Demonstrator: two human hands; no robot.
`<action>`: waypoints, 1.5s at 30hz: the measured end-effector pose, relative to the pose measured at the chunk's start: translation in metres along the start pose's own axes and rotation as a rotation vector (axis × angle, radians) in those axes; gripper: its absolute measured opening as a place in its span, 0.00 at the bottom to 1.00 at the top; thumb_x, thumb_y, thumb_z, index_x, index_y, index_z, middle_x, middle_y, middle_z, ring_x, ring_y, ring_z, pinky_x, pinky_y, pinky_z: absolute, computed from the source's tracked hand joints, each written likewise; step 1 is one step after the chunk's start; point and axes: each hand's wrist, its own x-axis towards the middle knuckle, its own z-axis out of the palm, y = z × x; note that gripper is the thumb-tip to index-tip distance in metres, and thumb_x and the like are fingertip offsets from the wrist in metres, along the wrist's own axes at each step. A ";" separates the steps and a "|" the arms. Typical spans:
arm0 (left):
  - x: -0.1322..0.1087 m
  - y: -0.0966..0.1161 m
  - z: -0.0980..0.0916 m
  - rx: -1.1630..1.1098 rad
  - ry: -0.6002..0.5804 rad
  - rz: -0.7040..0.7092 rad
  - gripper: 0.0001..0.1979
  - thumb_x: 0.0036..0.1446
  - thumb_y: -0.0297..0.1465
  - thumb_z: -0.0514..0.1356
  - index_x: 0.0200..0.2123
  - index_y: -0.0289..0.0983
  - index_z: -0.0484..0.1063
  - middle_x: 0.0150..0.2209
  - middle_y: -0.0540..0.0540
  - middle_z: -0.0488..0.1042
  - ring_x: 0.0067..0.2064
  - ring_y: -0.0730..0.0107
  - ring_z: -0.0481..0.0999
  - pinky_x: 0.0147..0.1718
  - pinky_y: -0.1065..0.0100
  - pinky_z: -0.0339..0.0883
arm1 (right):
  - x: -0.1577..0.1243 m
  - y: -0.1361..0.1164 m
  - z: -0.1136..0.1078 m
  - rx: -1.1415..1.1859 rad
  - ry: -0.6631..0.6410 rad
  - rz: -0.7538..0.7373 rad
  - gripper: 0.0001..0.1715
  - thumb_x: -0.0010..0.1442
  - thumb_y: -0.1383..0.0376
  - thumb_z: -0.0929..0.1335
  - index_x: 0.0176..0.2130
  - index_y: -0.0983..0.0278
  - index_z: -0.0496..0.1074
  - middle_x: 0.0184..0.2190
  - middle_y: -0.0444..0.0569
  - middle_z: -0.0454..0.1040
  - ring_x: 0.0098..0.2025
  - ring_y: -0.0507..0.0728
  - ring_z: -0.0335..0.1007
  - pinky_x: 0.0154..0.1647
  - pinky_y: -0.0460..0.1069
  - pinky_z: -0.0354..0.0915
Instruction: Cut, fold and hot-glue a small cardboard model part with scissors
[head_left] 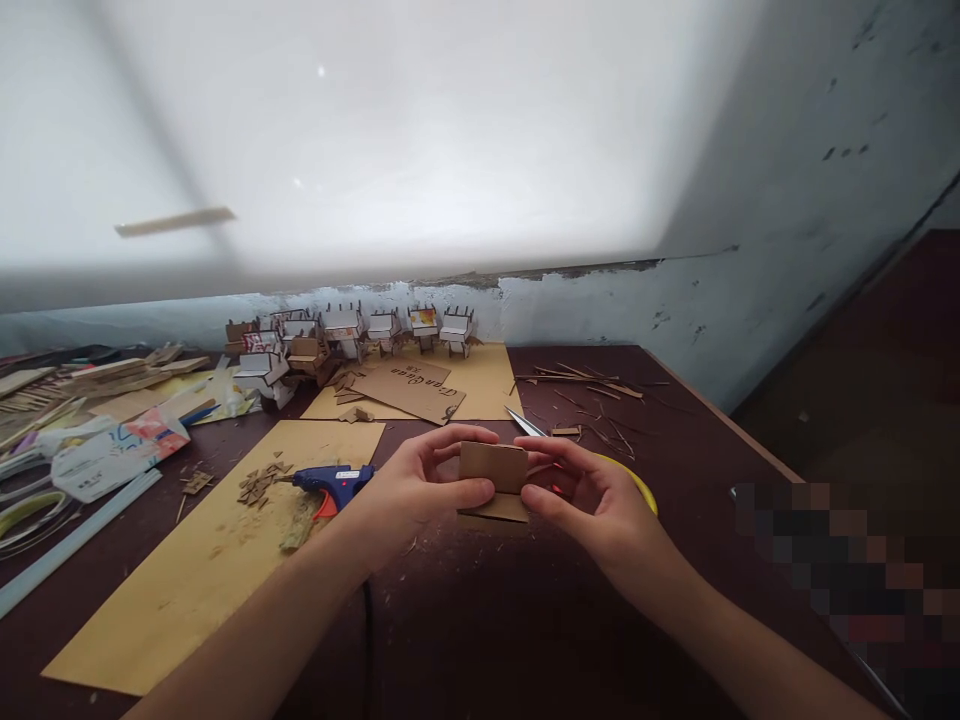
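Note:
Between both hands, above the dark tabletop, is a folded piece of brown cardboard (493, 466) with an upright panel and a lower flap. My left hand (435, 480) pinches its left side, thumb in front and fingers behind. On its right side, my right hand (581, 490) grips with thumb and fingertips. Behind my right hand lie scissors (523, 423) with a yellow handle, partly hidden by the hand. A blue glue gun (337, 484) with an orange trigger rests just left of my left hand.
Several miniature cardboard chairs (345, 328) stand along the wall. Small cardboard scraps (262, 480) lie on a yellow sheet (187, 580). Thin brown strips (585, 380) are scattered at the back right. Tape rolls (34, 520) and wood pieces (112, 375) crowd the left.

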 end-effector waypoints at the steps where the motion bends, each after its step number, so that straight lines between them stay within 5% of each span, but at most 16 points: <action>1: 0.000 0.000 0.000 -0.008 0.010 -0.002 0.23 0.52 0.29 0.74 0.51 0.41 0.77 0.52 0.42 0.80 0.47 0.62 0.81 0.45 0.65 0.72 | 0.000 0.000 0.000 0.025 -0.014 -0.001 0.21 0.61 0.59 0.76 0.53 0.53 0.77 0.45 0.46 0.80 0.48 0.57 0.77 0.48 0.51 0.74; 10: 0.001 -0.003 -0.002 -0.088 0.070 0.023 0.25 0.51 0.29 0.75 0.52 0.42 0.76 0.48 0.44 0.80 0.47 0.63 0.80 0.46 0.64 0.72 | -0.004 -0.004 0.004 -0.021 -0.050 -0.055 0.26 0.61 0.61 0.76 0.58 0.55 0.73 0.50 0.50 0.80 0.47 0.59 0.78 0.50 0.56 0.75; 20: 0.000 -0.002 -0.002 -0.082 0.016 0.108 0.21 0.53 0.26 0.73 0.49 0.42 0.74 0.43 0.48 0.79 0.41 0.69 0.79 0.41 0.68 0.72 | -0.012 -0.002 0.006 -0.012 -0.048 -0.129 0.21 0.66 0.60 0.73 0.57 0.51 0.74 0.53 0.48 0.80 0.49 0.59 0.80 0.50 0.54 0.75; 27: -0.001 -0.002 0.000 0.089 0.056 0.191 0.23 0.53 0.27 0.73 0.51 0.43 0.74 0.40 0.49 0.81 0.40 0.68 0.80 0.39 0.70 0.73 | -0.007 -0.003 0.007 0.122 -0.046 -0.002 0.27 0.62 0.61 0.75 0.59 0.54 0.72 0.57 0.50 0.78 0.49 0.59 0.80 0.50 0.54 0.76; 39: -0.004 -0.005 0.007 0.060 -0.090 0.251 0.22 0.54 0.24 0.72 0.51 0.41 0.75 0.51 0.43 0.81 0.50 0.56 0.84 0.48 0.60 0.80 | -0.004 0.004 0.004 0.253 -0.116 0.039 0.27 0.64 0.59 0.75 0.61 0.51 0.71 0.51 0.48 0.79 0.47 0.57 0.80 0.45 0.52 0.77; 45: -0.005 -0.001 0.011 0.043 -0.110 0.201 0.20 0.58 0.24 0.69 0.53 0.42 0.75 0.45 0.46 0.83 0.47 0.63 0.84 0.46 0.67 0.78 | -0.003 0.001 0.002 0.321 -0.133 0.100 0.29 0.62 0.60 0.76 0.60 0.53 0.71 0.48 0.48 0.79 0.45 0.57 0.80 0.44 0.52 0.77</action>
